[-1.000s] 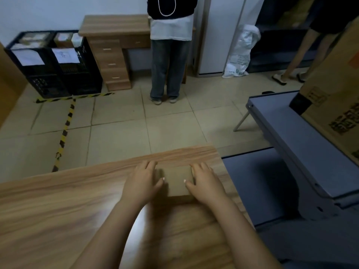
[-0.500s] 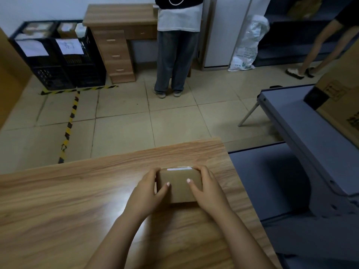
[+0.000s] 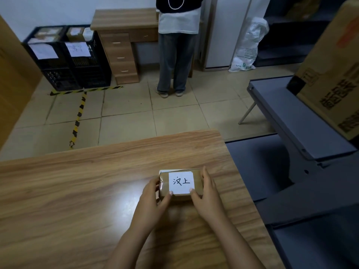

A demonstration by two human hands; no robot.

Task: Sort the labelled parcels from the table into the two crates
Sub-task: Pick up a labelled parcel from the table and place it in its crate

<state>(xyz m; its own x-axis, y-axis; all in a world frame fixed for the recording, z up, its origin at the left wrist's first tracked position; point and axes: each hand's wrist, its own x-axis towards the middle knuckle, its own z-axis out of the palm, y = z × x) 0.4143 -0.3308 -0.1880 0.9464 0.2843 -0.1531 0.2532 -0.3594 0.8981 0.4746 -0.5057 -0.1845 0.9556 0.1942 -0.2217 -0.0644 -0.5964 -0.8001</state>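
- Tiled room: two black plastic crates (image 3: 71, 61) with paper signs stand at the far left wall, well apart from the wood-grain tabletop (image 3: 77, 191).
- Left hand (image 3: 151, 197) grips the left end of the small brown taped cardboard parcel (image 3: 165, 188), which sits near the tabletop's right edge, white label up.
- Right hand (image 3: 206, 193) grips the right end.
- Risk: the distant signs read poorly, so mis-sorting is possible; the glossy tape may slip.

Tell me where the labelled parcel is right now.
Head view, lower centre-right: the parcel is over the right part of the wooden table, gripped between the left hand and the right hand.
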